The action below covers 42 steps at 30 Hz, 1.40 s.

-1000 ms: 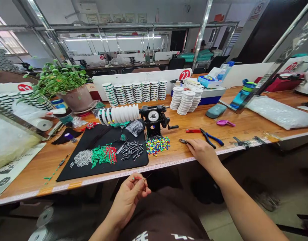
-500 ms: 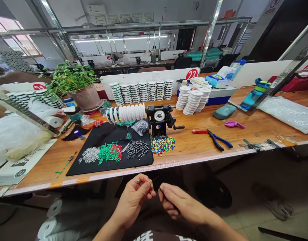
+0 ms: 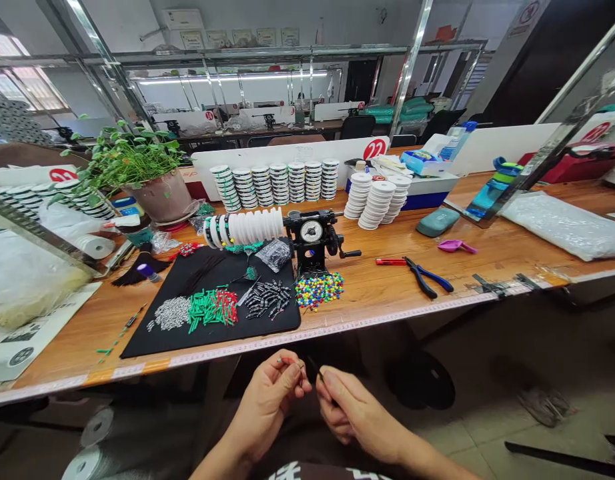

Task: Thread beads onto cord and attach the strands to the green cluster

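Note:
In front of the table edge, my left hand [image 3: 272, 395] is closed in a pinch, thumb against forefinger. A tiny green bit [image 3: 280, 360] shows at its fingers; what else it grips is too small to name. Close by on the right, my right hand [image 3: 351, 408] is closed on a thin dark piece [image 3: 315, 367], whose tip points up and left. The two hands are slightly apart. Beyond them, a black mat [image 3: 157, 337] carries small grey pieces [image 3: 170, 315], green and red tubes [image 3: 212, 309] and black pieces [image 3: 268, 299].
A black winder with a crank [image 3: 312, 240] holds a row of white spools [image 3: 250, 228]. Multicoloured beads [image 3: 318, 291] lie at its foot. Pliers [image 3: 427, 277], a red-handled tool [image 3: 391, 261] and a pink scoop [image 3: 456, 247] lie rightward. Behind are stacked spools [image 3: 280, 183] and a potted plant [image 3: 160, 193].
The view has shifted slightly, so the table sits further left. The dark piece at my right hand now sticks up more visibly. Both hands keep their pinch close together.

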Available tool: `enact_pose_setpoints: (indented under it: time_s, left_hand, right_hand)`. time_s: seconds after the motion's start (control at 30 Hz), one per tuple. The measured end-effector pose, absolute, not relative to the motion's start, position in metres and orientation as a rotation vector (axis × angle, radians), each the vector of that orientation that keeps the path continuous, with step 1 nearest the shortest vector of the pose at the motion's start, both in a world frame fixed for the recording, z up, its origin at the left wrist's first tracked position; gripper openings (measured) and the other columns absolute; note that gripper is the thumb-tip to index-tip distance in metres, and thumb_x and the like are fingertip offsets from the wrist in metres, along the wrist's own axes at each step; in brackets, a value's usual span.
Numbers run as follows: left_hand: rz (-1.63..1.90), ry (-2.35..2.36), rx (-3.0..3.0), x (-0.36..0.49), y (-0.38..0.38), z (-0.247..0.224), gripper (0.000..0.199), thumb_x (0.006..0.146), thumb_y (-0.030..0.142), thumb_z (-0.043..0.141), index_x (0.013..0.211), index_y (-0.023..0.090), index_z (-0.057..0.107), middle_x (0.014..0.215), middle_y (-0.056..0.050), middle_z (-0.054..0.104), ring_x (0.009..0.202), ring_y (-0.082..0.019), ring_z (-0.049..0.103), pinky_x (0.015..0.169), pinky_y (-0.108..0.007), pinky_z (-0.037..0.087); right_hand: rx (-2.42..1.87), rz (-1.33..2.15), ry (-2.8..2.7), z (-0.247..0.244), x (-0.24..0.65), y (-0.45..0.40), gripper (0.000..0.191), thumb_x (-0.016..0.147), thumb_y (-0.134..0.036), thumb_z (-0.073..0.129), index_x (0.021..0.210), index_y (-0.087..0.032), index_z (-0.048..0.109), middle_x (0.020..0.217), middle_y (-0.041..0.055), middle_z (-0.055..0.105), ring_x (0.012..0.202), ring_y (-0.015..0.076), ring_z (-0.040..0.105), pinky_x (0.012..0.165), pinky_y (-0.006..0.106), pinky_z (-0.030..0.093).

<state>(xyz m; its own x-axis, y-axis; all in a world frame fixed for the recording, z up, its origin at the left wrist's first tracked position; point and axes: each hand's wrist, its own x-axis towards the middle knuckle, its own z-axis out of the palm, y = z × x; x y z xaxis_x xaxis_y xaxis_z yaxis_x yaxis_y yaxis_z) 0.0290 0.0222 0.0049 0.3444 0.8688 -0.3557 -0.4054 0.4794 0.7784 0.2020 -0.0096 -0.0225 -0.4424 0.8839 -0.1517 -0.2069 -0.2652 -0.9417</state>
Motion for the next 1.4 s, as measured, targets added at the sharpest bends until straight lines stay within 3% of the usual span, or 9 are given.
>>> enact_pose_setpoints:
  time_s: [0.17,0.3,0.47,0.6,0.77,0.93,1.07,1.23,1.4]
  left_hand:
    - [0.924,0.920,0.645,0.026,0.027,0.007,0.031,0.069,0.035,0.090,0.081,0.017,0.068,0.073,0.002,0.063,0.063,-0.008,0.057,0.058,-0.015,0.047]
    - [0.907,0.942,0.701,0.024,0.030,0.006,0.033,0.068,0.039,0.091,0.080,0.018,0.068,0.075,0.001,0.065,0.063,-0.010,0.058,0.059,-0.018,0.049]
    - [0.883,0.955,0.713,0.021,0.033,0.006,0.036,0.064,0.040,0.092,0.075,0.017,0.068,0.071,0.001,0.064,0.061,-0.010,0.057,0.057,-0.018,0.048]
    - [0.889,0.940,0.680,0.019,0.030,0.006,0.034,0.067,0.039,0.091,0.076,0.016,0.068,0.072,0.001,0.064,0.061,-0.009,0.056,0.057,-0.017,0.046]
    - [0.932,0.925,0.691,0.021,0.025,0.005,0.034,0.067,0.039,0.091,0.075,0.015,0.068,0.074,0.002,0.062,0.060,-0.006,0.055,0.057,-0.015,0.043]
    - [0.946,0.913,0.716,0.024,0.022,0.006,0.037,0.066,0.040,0.092,0.074,0.015,0.066,0.070,0.002,0.060,0.060,-0.007,0.055,0.054,-0.014,0.039]
    - [0.934,0.925,0.737,0.025,0.021,0.006,0.039,0.066,0.042,0.091,0.075,0.015,0.065,0.068,0.002,0.060,0.057,-0.006,0.052,0.053,-0.014,0.038]
    - [0.882,0.954,0.764,0.027,0.021,0.009,0.044,0.064,0.047,0.091,0.073,0.015,0.062,0.060,0.004,0.059,0.051,-0.005,0.046,0.050,-0.015,0.036]
    - [0.829,0.931,0.786,0.031,0.019,0.010,0.045,0.065,0.049,0.090,0.073,0.015,0.060,0.058,0.001,0.063,0.053,-0.008,0.051,0.048,-0.016,0.036]
  right_hand:
    - [-1.818,0.183,-1.724,-0.019,0.272,0.053,0.045,0.109,-0.042,0.020,0.100,-0.016,0.056,0.080,0.0074,0.057,0.074,0.0218,0.057,0.066,0.031,0.041]
    - [-2.029,-0.132,-1.760,-0.014,0.320,0.107,0.030,0.104,-0.036,0.047,0.098,-0.014,0.067,0.099,0.0165,0.061,0.097,0.0313,0.056,0.078,0.037,0.040]
    - [-2.040,-0.229,-1.847,-0.005,0.356,0.149,0.015,0.099,-0.016,0.055,0.102,-0.015,0.070,0.106,0.0145,0.067,0.103,0.0290,0.055,0.086,0.037,0.037]
    - [-1.945,-0.166,-1.927,0.002,0.376,0.164,0.020,0.090,-0.002,0.053,0.092,-0.015,0.069,0.089,0.0118,0.069,0.092,0.0267,0.059,0.090,0.037,0.037]
    - [-1.763,-0.095,-1.843,0.003,0.344,0.134,0.023,0.098,-0.015,0.041,0.112,-0.010,0.059,0.105,0.0190,0.064,0.096,0.0290,0.060,0.083,0.037,0.044]
    - [-1.234,0.968,-1.649,-0.004,0.268,0.061,0.050,0.108,-0.054,0.027,0.100,-0.017,0.061,0.073,0.0018,0.054,0.062,0.0163,0.052,0.057,0.026,0.042]
    - [-0.892,1.636,-1.304,-0.012,0.222,0.025,0.045,0.094,-0.064,0.058,0.097,-0.020,0.054,0.079,0.0004,0.055,0.060,0.0122,0.051,0.051,0.022,0.039]
    - [-0.774,1.788,-1.169,-0.026,0.198,0.013,0.049,0.090,-0.067,0.063,0.095,-0.020,0.050,0.065,-0.0048,0.052,0.050,0.0086,0.038,0.047,0.020,0.027]
    - [-0.824,1.849,-1.030,-0.041,0.183,0.012,0.066,0.091,-0.075,0.048,0.065,-0.015,0.057,0.059,0.0015,0.054,0.051,0.0102,0.038,0.049,0.024,0.025]
